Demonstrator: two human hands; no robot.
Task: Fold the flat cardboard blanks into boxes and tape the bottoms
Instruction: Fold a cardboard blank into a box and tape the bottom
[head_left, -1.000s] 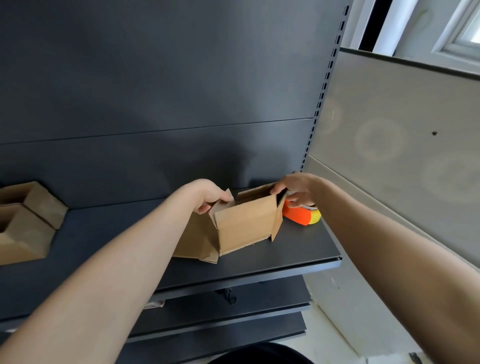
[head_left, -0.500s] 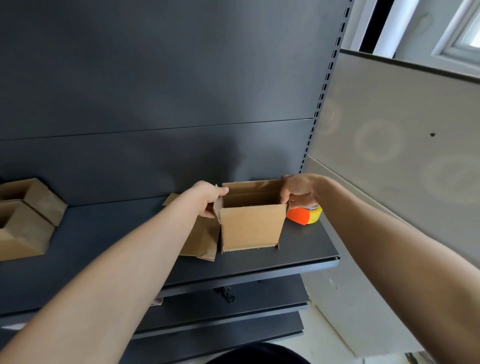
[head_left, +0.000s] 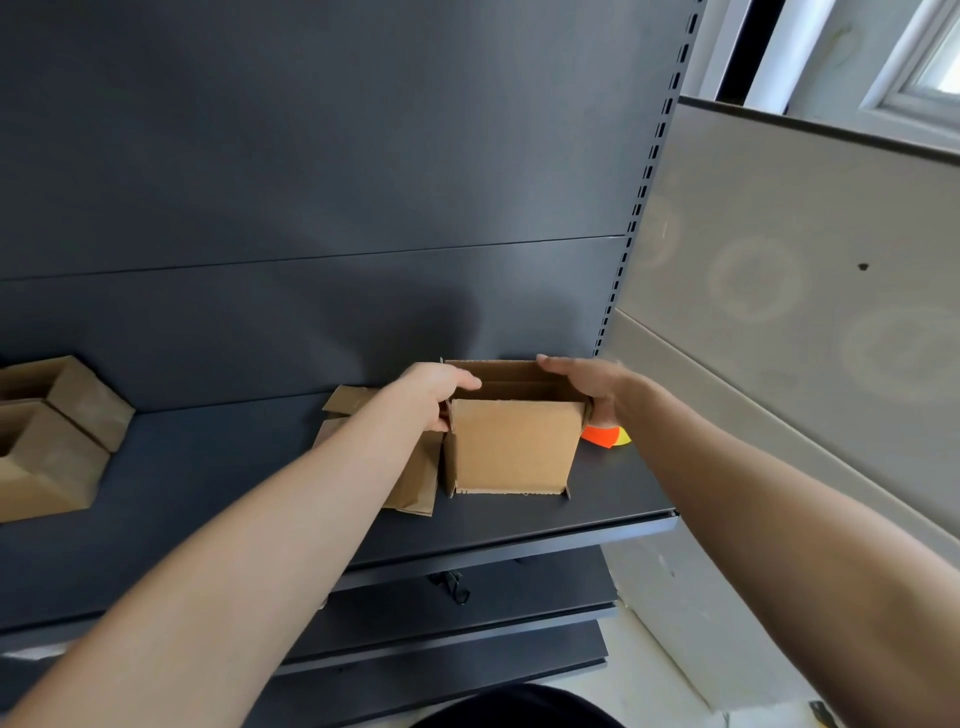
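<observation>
Hands (head_left: 441, 387) gripping box (head_left: 514, 447), tape dispenser (head_left: 605, 435) half-hidden

The orange tape roll (head_left: 601, 434) is mostly hidden behind the box (head_left: 514, 447) and right hand (head_left: 589, 384). Left-edge boxes (head_left: 47, 457) are cut off, flat blanks (head_left: 410, 483) half-covered by my arm.

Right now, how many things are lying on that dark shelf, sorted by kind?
Folded-up cardboard boxes: 3, the box held between the left hand and right hand, plus the rear left box and front left box.
Flat cardboard blanks: at least 1; how many are stacked cannot be told.
Orange and yellow tape roll: 1.
Total: at least 5.
</observation>
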